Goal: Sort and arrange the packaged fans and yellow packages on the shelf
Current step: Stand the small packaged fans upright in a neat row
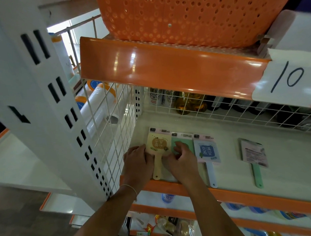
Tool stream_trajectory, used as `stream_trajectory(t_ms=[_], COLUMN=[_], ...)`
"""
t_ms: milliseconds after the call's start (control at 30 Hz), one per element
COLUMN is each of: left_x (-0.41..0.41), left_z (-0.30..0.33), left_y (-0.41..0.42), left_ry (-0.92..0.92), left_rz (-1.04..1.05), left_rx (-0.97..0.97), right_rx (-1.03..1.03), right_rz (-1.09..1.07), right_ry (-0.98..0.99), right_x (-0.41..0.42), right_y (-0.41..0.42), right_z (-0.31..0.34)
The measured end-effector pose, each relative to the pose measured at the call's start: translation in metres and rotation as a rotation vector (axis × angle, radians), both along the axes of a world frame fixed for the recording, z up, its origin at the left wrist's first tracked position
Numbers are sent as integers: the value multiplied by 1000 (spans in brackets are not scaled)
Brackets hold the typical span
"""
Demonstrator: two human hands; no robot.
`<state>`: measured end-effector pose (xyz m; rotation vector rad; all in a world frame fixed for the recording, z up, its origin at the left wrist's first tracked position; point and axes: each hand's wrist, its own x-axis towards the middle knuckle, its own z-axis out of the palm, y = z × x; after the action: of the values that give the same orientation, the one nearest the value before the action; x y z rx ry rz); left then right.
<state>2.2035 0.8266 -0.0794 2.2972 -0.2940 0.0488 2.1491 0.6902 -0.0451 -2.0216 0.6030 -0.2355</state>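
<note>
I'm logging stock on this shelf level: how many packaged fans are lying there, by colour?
Yellow fan: 1
Green fan under the right hand: 1
Blue fan: 1
Face-down fan with green handle: 1
Total: 4

White shelf, orange front edge. Three packaged fans lie side by side at its left end. A fourth fan lies apart, further right.
</note>
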Motion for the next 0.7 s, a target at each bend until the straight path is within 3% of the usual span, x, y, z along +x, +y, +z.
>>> stream_trajectory(t_ms=[167, 433, 700], left_x=[-6, -22, -54], left_z=[8, 41, 51], left_y=[4, -37, -149], left_ry=[-13, -259, -151], left_rz=[28, -51, -285], left_rx=[-99, -180, -180], right_rx=[-96, -195, -309], right_rz=[-130, -295, -397], right_ry=[-62, -100, -83], right_x=[-15, -39, -76], right_y=[-23, -104, -188], right_z=[0, 8, 16])
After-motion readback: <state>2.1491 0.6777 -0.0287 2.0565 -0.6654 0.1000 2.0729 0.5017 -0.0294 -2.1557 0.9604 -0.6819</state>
